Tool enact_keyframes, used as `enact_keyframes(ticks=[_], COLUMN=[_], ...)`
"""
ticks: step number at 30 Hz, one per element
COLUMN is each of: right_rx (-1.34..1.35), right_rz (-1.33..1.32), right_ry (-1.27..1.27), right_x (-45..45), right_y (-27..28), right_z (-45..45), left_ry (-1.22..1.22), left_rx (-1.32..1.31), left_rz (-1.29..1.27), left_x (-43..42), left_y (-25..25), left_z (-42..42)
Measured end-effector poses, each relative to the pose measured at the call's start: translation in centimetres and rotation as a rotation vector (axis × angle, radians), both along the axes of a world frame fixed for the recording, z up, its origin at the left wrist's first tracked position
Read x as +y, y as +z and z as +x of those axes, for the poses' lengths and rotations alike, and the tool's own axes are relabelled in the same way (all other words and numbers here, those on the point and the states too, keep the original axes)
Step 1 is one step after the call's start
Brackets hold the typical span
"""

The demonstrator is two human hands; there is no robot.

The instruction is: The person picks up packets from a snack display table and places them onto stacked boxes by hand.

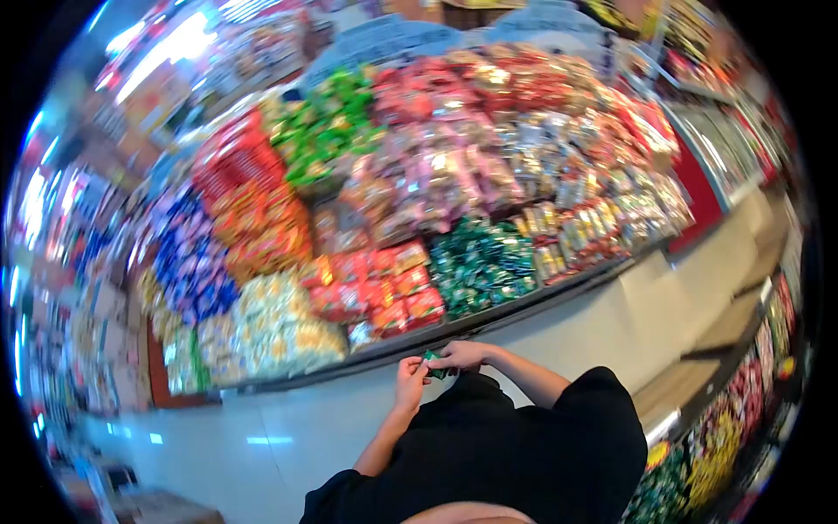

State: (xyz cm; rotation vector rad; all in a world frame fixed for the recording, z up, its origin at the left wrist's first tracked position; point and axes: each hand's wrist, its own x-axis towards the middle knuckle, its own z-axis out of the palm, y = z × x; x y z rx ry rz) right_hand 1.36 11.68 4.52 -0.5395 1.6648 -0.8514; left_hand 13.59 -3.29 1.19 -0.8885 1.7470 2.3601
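Note:
A small green packet point(439, 373) is pinched between my two hands, just in front of my body. My left hand point(411, 379) grips its left side with the fingers closed. From the right, my right hand point(463, 354) reaches over with its fingertips closed on the packet. Part of the packet is covered by my fingers. Beyond my hands, the nearest goods are the dark green packets point(484, 266) and the red packs point(393, 293) at the front of a display.
The wide display holds heaps of bagged goods, including pale yellow packs point(284, 327), blue packs point(192, 253) and bright green packs point(323, 127). A dark front edge point(524, 306) borders it. Another shelf point(698, 384) stands at the right. Glossy floor point(262, 445) lies between.

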Motion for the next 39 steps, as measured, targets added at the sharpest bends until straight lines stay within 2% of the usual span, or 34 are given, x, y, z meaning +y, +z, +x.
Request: enact_keyframes(ticks=[3,5,7,10,13,17,20,22,24,25,28,31,34,35,37,39], right_rx=[-0.066,-0.097,-0.173,-0.317,-0.383,-0.471,-0.428,-0.401,-0.512,-0.588,-0.612,-0.747,-0.672,-0.683,-0.692,-0.597], right_rz=[-0.141,-0.227,-0.289,-0.390,-0.399,-0.339,-0.237,-0.126,-0.130,-0.104,-0.169,0.037,0.068,0.152,0.154,0.030], right_ry=[0.127,0.209,0.277,0.487,0.685,0.834,1.035,1.194,1.276,1.308,1.497,1.625,1.684,1.650,1.738,1.846], right_x=[-5.1,-9.2,-12.9,-18.7,-22.5,-24.7,-26.1,-27.8,-29.1,-29.9,-32.9,-35.8,-38.5,-39.1,-40.8,-42.0], right_y=[-2.2,-1.7,0.5,-1.9,-0.7,-1.1,-1.1,-2.4,-4.2,-4.7,-1.1,-4.7,-4.9,-5.2,-1.1,1.8], right_z=[5.6,10.0,14.8,23.5,31.9,40.8,45.0,47.8,51.5,53.7,60.5,68.9,78.0,80.9,86.6,91.6], left_ry=[0.203,0.328,0.380,0.396,0.402,0.466,0.526,0.649,0.780,0.879,1.051,1.198,1.319,1.352,1.387,1.405], left_rx=[0.033,0.031,0.011,0.004,-0.051,-0.054,-0.048,-0.083,-0.112,-0.093,-0.137,-0.115,-0.095,-0.115,-0.128,-0.098], left_rz=[0.004,0.028,-0.023,-0.097,-0.155,-0.129,-0.146,-0.170,-0.160,-0.083,-0.080,-0.070,-0.061,-0.059,-0.085,-0.163], left_x=[-2.9,-5.1,-7.5,-10.8,-12.7,-12.3,-11.1,-9.8,-8.3,-7.7,-7.1,-7.8,-9.7,-10.3,-10.5,-10.9], left_y=[-0.4,1.2,1.5,2.8,4.6,6.4,4.9,2.6,0.5,0.8,1.3,0.9,0.9,1.6,2.6,2.4], left_z=[7.5,12.9,19.0,29.3,38.6,47.4,52.5,55.6,58.4,59.7,64.7,71.4,79.4,81.9,87.2,92.2])
